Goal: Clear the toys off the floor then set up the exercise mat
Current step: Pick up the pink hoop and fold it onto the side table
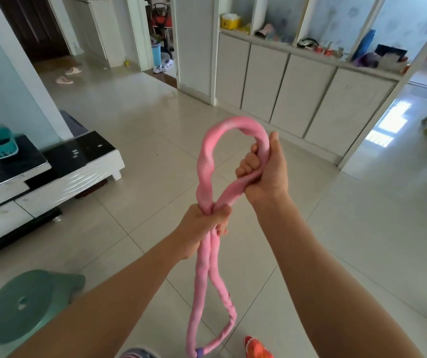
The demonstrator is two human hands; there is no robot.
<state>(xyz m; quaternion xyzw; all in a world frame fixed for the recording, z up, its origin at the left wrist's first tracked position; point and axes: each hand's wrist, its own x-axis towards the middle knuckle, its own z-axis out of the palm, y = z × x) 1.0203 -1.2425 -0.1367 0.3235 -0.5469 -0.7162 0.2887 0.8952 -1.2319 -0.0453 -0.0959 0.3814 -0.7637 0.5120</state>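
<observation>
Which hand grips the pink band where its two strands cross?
The left hand, the lower one nearer the camera, pinches the pink band at the crossing. The right hand instead holds a single strand on the upper loop's side.

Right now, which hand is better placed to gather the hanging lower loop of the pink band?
The left hand. It grips the pink band where both strands cross, directly above the hanging loop. The right hand holds the upper loop, farther away.
</observation>
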